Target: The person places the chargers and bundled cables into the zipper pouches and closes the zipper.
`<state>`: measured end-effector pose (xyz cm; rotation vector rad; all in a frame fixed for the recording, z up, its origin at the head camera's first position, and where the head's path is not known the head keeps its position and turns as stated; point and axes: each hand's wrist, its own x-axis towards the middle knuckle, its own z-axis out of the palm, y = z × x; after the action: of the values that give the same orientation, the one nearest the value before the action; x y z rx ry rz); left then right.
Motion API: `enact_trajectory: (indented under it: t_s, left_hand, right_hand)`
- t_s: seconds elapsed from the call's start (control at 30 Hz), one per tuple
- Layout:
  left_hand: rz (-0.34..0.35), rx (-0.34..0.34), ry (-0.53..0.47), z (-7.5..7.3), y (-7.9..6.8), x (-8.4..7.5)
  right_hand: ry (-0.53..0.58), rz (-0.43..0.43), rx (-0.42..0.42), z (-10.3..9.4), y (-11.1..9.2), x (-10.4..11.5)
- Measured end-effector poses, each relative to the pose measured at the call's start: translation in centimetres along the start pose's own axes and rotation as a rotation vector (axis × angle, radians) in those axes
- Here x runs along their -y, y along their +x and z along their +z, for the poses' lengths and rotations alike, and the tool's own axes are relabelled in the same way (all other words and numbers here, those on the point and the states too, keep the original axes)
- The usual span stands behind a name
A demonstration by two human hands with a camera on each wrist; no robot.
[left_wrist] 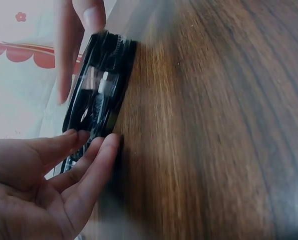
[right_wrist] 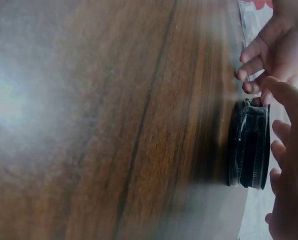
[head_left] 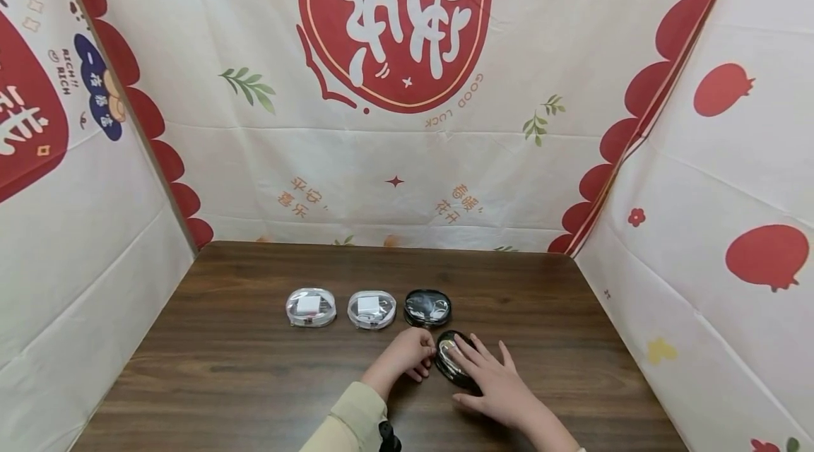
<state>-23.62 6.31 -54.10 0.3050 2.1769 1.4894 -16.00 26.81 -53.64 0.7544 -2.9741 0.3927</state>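
Note:
A small oval black zip case with a clear top (head_left: 450, 360) lies on the table between my hands. At its left edge my left hand (head_left: 410, 353) pinches the rim between thumb and fingers; in the left wrist view the thumb and fingertips (left_wrist: 106, 145) meet there. Whether they hold a zipper pull is hidden. My right hand (head_left: 499, 381) lies over the case's right side with fingers spread and fairly straight, the fingertips touching its top. A cable with a pale plug (left_wrist: 105, 82) shows through the case's clear side.
Behind the hands, a second black case (head_left: 427, 308) stands in a row with two clear cases (head_left: 372, 310) (head_left: 311, 308), each holding a white block. The wood-grain table (head_left: 254, 381) is enclosed by printed cloth walls (head_left: 407, 155) at the back and both sides.

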Motion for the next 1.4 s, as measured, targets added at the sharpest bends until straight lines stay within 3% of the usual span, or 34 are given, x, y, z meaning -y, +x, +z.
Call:
enact_trajectory:
  t_s: [0.3, 0.7, 1.2, 1.4]
  left_hand:
    - [0.068, -0.047, 0.050, -0.2, 0.4, 0.3]
    - [0.110, 0.004, 0.100, -0.3, 0.0, 0.6]
    - [0.091, 0.092, -0.009, -0.2, -1.0, 0.3]
    - [0.069, 0.095, 0.015, -0.2, -1.1, 0.3]
  right_hand:
    - [0.030, 0.036, 0.018, 0.7, 0.2, -0.3]
    - [0.059, 0.047, 0.007, 1.1, 0.1, -0.7]
    - [0.079, 0.071, 0.065, 1.0, 0.2, -1.0]
    - [0.095, 0.052, 0.056, 0.7, 0.1, -1.1]
